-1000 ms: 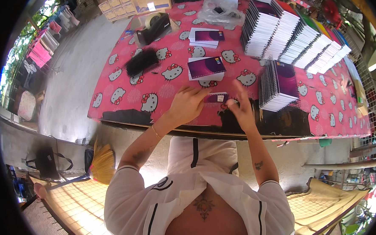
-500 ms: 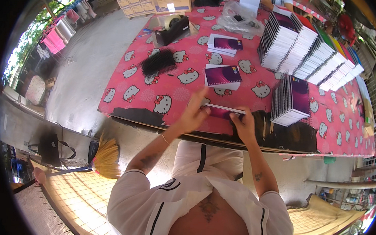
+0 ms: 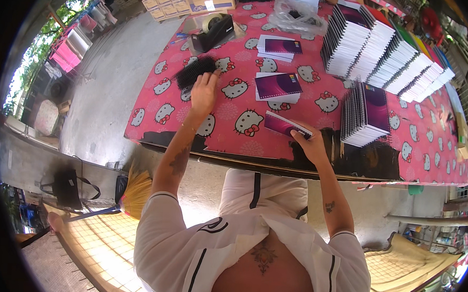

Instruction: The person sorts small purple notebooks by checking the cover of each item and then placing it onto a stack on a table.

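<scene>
My right hand (image 3: pixel 311 142) grips a thin purple-covered notebook (image 3: pixel 281 123) near the table's front edge, its thumb on the cover. The white page edges show along its top, and I see no coil on it. Further left, my left hand (image 3: pixel 204 93) reaches to a pile of black binding coils (image 3: pixel 194 74). Its fingers are bent and close together at the pile's right edge, pinching at a coil; the fingertips are partly hidden. Beyond the notebook lies a stack of loose white sheets with a punched purple cover (image 3: pixel 278 87). A similar smaller stack (image 3: pixel 282 46) lies behind that.
Coil-bound notebooks (image 3: pixel 363 117) stand piled at the right, with taller rows of notebooks (image 3: pixel 350 43) behind. A black tape dispenser (image 3: pixel 213 35) and a clear plastic bag (image 3: pixel 298 18) sit towards the back. The pink patterned tablecloth (image 3: pixel 225 111) is torn along the front edge.
My left hand has left the notebook and moved forward and left to the coil pile. My right hand still holds the notebook, now tilted so its purple cover shows.
</scene>
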The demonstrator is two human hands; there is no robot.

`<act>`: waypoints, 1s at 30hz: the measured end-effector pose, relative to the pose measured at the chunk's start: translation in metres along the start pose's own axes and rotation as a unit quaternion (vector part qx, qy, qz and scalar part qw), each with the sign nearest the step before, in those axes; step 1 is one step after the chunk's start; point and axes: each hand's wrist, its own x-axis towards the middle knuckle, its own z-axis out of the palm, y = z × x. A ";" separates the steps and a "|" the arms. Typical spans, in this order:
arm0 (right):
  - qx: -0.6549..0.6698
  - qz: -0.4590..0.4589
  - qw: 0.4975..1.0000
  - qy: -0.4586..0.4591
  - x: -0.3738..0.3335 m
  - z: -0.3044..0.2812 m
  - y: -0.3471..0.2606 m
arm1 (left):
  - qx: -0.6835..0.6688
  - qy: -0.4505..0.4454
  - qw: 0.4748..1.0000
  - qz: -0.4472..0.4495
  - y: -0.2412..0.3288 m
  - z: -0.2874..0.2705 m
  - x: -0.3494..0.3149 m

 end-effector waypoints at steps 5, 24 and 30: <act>-0.009 0.009 1.000 0.006 -0.001 0.001 0.004 | -0.303 -0.046 0.951 -0.027 0.094 -0.031 -0.036; 0.007 0.026 1.000 -0.017 -0.001 0.001 0.006 | -0.384 -0.172 0.904 -0.069 0.106 -0.034 -0.011; -0.029 -0.019 0.999 -0.009 -0.002 0.002 0.005 | -0.417 -0.219 0.881 0.038 0.103 -0.034 -0.001</act>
